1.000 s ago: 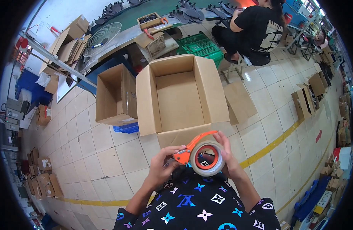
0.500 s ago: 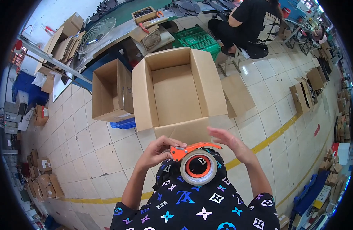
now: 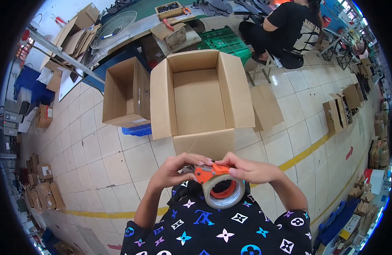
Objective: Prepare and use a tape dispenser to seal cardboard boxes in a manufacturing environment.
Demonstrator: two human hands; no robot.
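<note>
An orange tape dispenser (image 3: pixel 208 173) with a wide roll of clear packing tape (image 3: pixel 214 199) is held close to my body. My left hand (image 3: pixel 179 169) grips its front end, thumb below and fingers on top. From the other side my right hand (image 3: pixel 247 168) pinches the orange handle between thumb and fingers. Just beyond my hands stands a large cardboard box (image 3: pixel 199 100), its flaps folded outward and nothing visible inside. The box's near flap (image 3: pixel 204 143) slopes toward me, close to my fingertips.
A second open cardboard box (image 3: pixel 127 95) stands left, by a blue crate (image 3: pixel 137 130). Behind are a green crate (image 3: pixel 225 44) and a workbench (image 3: pixel 136 36). A seated person (image 3: pixel 285 32) works at back right. Flat cardboard (image 3: pixel 266 108) lies on the tiled floor.
My right hand has come in from the right and closed on the dispenser's handle. The dispenser has turned, so the tape roll shows more of its outer face.
</note>
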